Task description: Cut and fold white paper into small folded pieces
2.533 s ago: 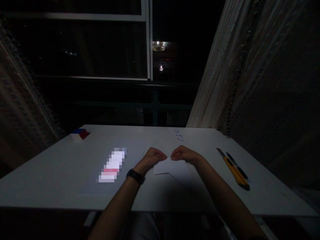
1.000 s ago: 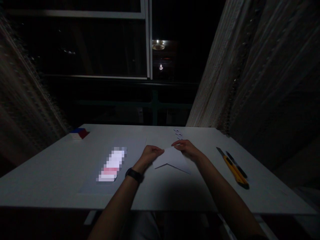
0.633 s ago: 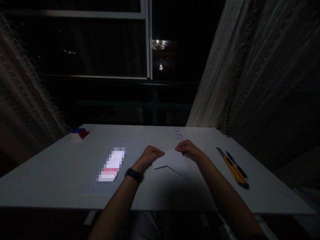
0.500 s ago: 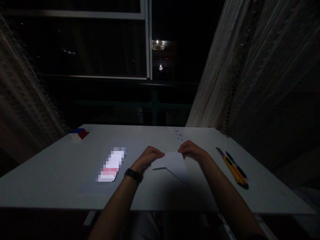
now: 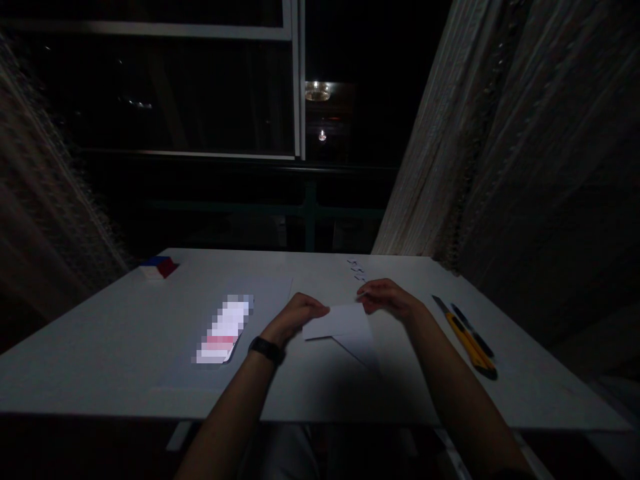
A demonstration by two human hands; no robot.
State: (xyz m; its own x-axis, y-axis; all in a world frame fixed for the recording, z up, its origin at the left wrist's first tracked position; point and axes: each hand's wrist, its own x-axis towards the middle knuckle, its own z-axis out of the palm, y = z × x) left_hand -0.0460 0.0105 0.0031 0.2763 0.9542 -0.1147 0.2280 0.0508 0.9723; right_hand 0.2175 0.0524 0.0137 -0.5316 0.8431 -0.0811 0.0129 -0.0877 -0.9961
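A folded sheet of white paper (image 5: 345, 325) lies on the white table (image 5: 125, 347) in dim light, between my two hands. My left hand (image 5: 296, 316), with a dark watch on its wrist, is closed and pinches the paper's left edge. My right hand (image 5: 387, 298) is closed too, its fingertips pinching the paper's upper right corner. The paper's lower part runs to a point toward me.
A larger pale sheet (image 5: 260, 313) with a blurred bright patch lies left of my hands. A yellow utility knife (image 5: 467, 340) and a dark pen (image 5: 473, 330) lie at the right. A red-blue-white block (image 5: 158, 267) sits far left; small paper scraps (image 5: 357, 268) lie beyond my hands. Curtains flank the table.
The paper's top flap has been folded down from a peaked shape to a flat rectangle edge. My right hand moved slightly right along the top edge; my left hand stayed in place.
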